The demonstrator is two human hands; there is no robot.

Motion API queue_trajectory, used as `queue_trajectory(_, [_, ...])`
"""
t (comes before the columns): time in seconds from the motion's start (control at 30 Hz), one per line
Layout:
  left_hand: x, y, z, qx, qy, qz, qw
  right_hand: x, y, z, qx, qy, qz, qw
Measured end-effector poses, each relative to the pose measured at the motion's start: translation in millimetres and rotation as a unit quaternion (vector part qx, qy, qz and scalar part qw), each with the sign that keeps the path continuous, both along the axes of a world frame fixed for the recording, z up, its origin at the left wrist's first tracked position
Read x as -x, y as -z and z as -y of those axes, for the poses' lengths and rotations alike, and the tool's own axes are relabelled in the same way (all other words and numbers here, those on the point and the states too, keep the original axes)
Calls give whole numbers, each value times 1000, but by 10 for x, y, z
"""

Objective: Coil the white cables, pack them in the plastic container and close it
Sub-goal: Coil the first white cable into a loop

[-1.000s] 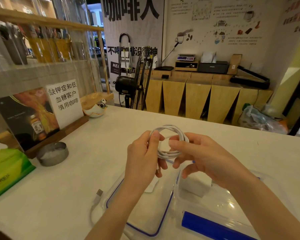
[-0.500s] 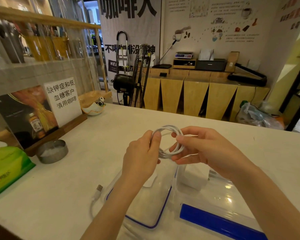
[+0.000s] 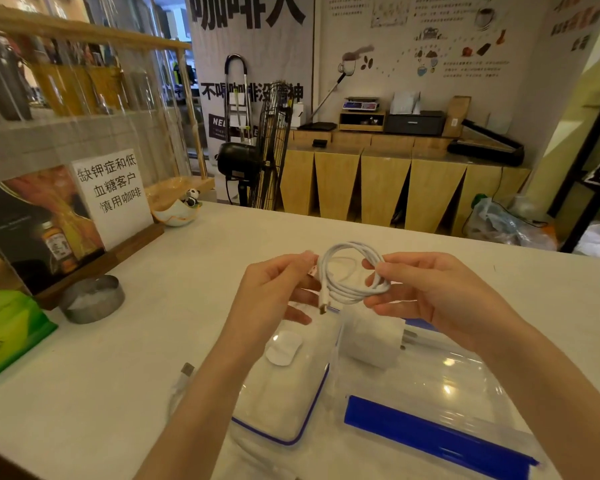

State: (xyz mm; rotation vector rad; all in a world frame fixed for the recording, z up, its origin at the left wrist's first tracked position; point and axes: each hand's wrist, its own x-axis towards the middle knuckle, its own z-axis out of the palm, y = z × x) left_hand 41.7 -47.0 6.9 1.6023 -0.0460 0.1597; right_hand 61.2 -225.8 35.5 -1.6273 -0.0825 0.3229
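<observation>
1. White round-section charging cable (image 3: 352, 271), wound into a small coil, is held in the air above the clear plastic container with the blue-edged rim (image 3: 284, 403). Your right hand (image 3: 426, 296) pinches the coil's right side between thumb and fingers. Your left hand (image 3: 274, 289) is closed on the coil's left side, near a small tag.
2. Risk: the plug end (image 3: 323, 308) hangs loose below the coil, untucked. If either pinch slackens, the loops are likely to spring apart and you would have to rewind them.
3. Risk: the coil is not bound. Dropped into the container as it is, it may unwind and catch under the lid.
4. A white square charger block (image 3: 371, 337) sits just right of the container, between it and the clear plastic lid with the blue clip bar (image 3: 430, 434). It may be in your way when you bring the lid across.
5. A second white cable with a metal USB plug (image 3: 186, 370) lies on the white counter (image 3: 118, 393), left of the container. Most of it is hidden by your left forearm. I judge it not yet coiled.
6. A round metal tin (image 3: 92, 299) and a green tissue pack (image 3: 7, 334) stand well left of the container, clear of the work.
</observation>
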Motion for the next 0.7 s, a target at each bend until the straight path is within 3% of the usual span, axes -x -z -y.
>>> queue_trajectory(0.2, [3,-18,241,-88,35,-35,995,38,5,323,52,7,-2,999])
queue_trajectory(0.33, [-21,-11,466,-134,60,-63,987,47,25,554,139,25,11,990])
queue_trajectory(0.7, [-46,153,990,-251,124,-149,949,2,204,961,402,-6,61,913])
